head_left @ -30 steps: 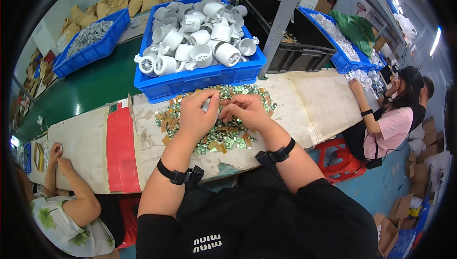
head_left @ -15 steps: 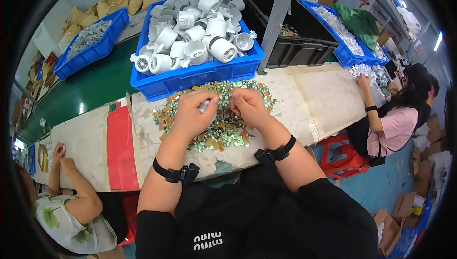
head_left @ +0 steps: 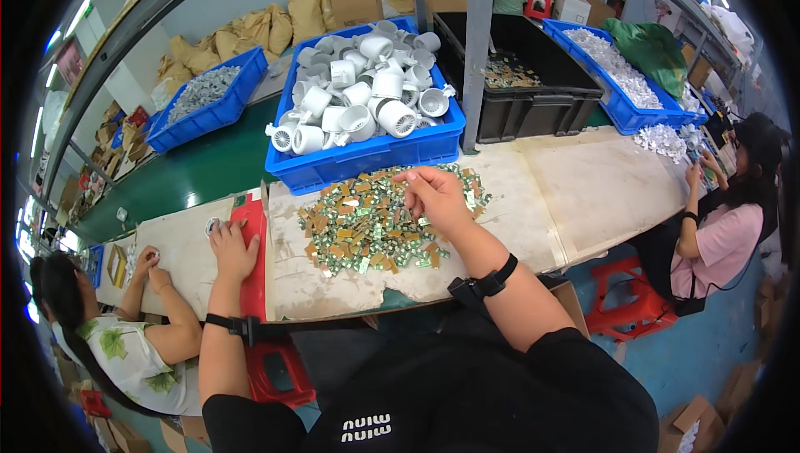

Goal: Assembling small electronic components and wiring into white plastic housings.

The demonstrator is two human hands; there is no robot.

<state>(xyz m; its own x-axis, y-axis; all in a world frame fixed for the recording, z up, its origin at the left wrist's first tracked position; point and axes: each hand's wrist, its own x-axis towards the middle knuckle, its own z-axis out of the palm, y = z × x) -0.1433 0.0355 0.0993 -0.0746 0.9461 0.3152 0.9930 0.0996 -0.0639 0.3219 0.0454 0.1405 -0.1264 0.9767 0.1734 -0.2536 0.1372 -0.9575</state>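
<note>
My left hand (head_left: pixel 234 251) reaches out over the red strip (head_left: pixel 252 274) on the worktable, palm down with its fingers stretched apart. By its fingertips lies a small round white part (head_left: pixel 211 225), partly covered by them. My right hand (head_left: pixel 437 200) hovers above a heap of small green and brown circuit boards (head_left: pixel 358 232), fingers bent and drawn together; what they pinch, if anything, is hidden. Beyond the heap, a blue bin (head_left: pixel 367 165) is piled with white cup-shaped plastic housings (head_left: pixel 357 120) with slotted ends.
A black crate (head_left: pixel 533 111) and a metal post (head_left: pixel 477 53) stand right of the blue bin. Further blue bins (head_left: pixel 208 103) of small parts sit behind. One co-worker (head_left: pixel 125 336) sits at left, another (head_left: pixel 717 220) at right, near a red stool (head_left: pixel 629 299).
My hands were close together over the heap, the left around a whitish part. The left has swung far left and spread its fingers; the right stays over the boards. The view has shifted.
</note>
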